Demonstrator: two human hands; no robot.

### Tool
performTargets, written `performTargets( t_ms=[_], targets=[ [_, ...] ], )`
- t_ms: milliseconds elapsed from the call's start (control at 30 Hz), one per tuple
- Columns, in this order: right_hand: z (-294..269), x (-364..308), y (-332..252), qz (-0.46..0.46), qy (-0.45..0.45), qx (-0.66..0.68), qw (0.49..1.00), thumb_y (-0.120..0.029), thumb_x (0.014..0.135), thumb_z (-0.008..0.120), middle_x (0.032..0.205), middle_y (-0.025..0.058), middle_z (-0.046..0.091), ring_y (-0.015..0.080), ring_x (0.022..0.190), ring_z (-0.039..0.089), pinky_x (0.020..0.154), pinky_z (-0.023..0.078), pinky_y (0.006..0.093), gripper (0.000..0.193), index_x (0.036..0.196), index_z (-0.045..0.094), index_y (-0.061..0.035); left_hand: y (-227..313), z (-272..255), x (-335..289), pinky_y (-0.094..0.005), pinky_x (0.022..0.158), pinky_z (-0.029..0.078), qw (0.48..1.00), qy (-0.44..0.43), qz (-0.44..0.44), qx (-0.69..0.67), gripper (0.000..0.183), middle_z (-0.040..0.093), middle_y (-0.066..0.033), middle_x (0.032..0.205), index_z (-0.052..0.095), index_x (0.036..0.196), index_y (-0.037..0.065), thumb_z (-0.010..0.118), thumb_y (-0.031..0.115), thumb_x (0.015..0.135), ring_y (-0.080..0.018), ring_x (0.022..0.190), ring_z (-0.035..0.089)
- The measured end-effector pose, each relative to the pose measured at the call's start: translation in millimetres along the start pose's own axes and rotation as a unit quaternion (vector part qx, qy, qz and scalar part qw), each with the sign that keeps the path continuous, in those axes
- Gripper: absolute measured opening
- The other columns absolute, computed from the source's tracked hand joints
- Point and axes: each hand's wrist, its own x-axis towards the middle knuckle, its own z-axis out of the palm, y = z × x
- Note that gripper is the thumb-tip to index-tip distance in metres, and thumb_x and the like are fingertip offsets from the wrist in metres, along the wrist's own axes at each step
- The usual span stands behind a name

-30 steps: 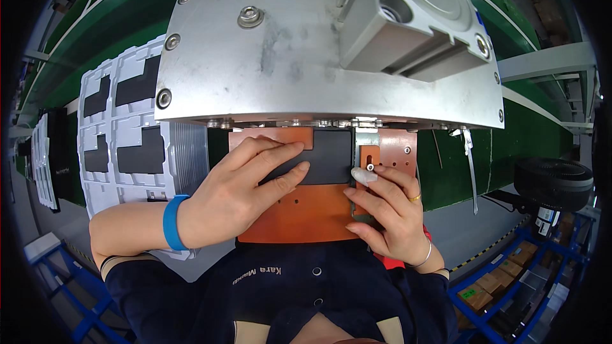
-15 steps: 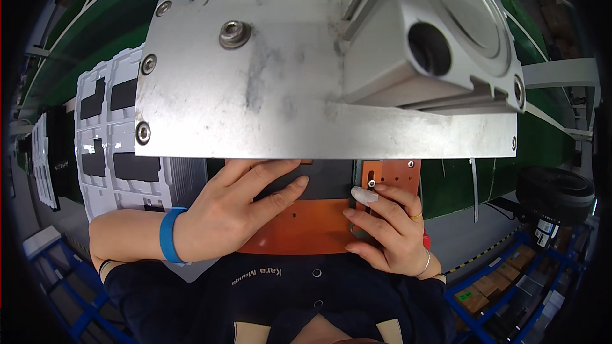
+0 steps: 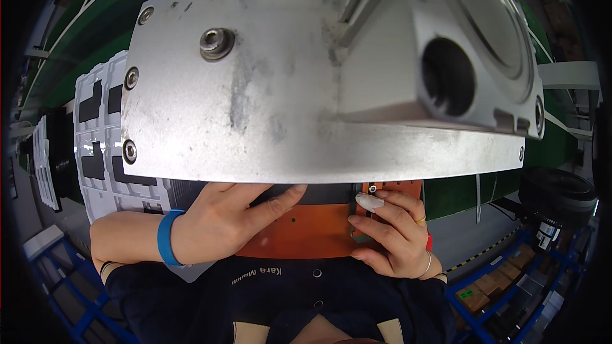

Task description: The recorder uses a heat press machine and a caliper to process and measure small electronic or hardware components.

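My left hand (image 3: pixel 220 226), wearing a blue wristband, lies with its fingers stretched over a dark flat piece (image 3: pixel 325 193) on an orange fixture plate (image 3: pixel 299 232). Its thumb is spread toward the middle, while the far fingertips disappear beneath a large silver metal plate (image 3: pixel 268 102). At the fixture's right edge, my right hand (image 3: pixel 401 236) rests with fingers apart and bent, nothing visible gripped. A white wrap covers one of its fingertips, close to a dark strip and an orange bracket with a screw (image 3: pixel 373 189).
The metal plate carries bolts and a thick aluminium block (image 3: pixel 408 70), hanging over the work. White trays with black pieces (image 3: pixel 99 153) stand at left. A round black object (image 3: pixel 558 191) sits at right, above a blue rack with cardboard boxes (image 3: pixel 494 283).
The metal plate appears larger and lower in the picture, covering more of my left fingers and the bracket. Both hands stay in nearly the same place.
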Motion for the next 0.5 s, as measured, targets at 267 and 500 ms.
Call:
performTargets(
  t_ms=[267, 500],
  targets=[
    [0.6, 1.1, -0.2, -0.006, 0.002, -0.008, 1.000, -0.035, 0.071, 0.073, 0.118, 0.0102, 0.060, 0.0272, 0.105, 0.052, 0.088, 0.046, 0.0358, 0.041, 0.102, 0.069, -0.0077, 3.1, -1.5, 0.1, -0.0317, 0.082, 0.048, 0.999, 0.007, 0.000, 0.053, 0.045, 0.056, -0.0165, 0.112, 0.066, 0.111, 0.001, 0.062, 0.006, 0.066, -0.0271, 0.096, 0.057],
    [0.6, -2.4, 3.1, -0.028, 0.023, 0.028, 0.999, -0.035, 0.071, 0.073, 0.119, 0.0087, 0.060, 0.0266, 0.106, 0.052, 0.089, 0.045, 0.0367, 0.040, 0.101, 0.069, -0.0082, 4.1, -3.8, 3.0, -0.0314, 0.084, 0.048, 0.999, -0.006, -0.017, 0.035, 0.040, 0.057, -0.0141, 0.112, 0.067, 0.108, 0.001, 0.062, 0.005, 0.069, -0.0256, 0.098, 0.055]
  ],
)
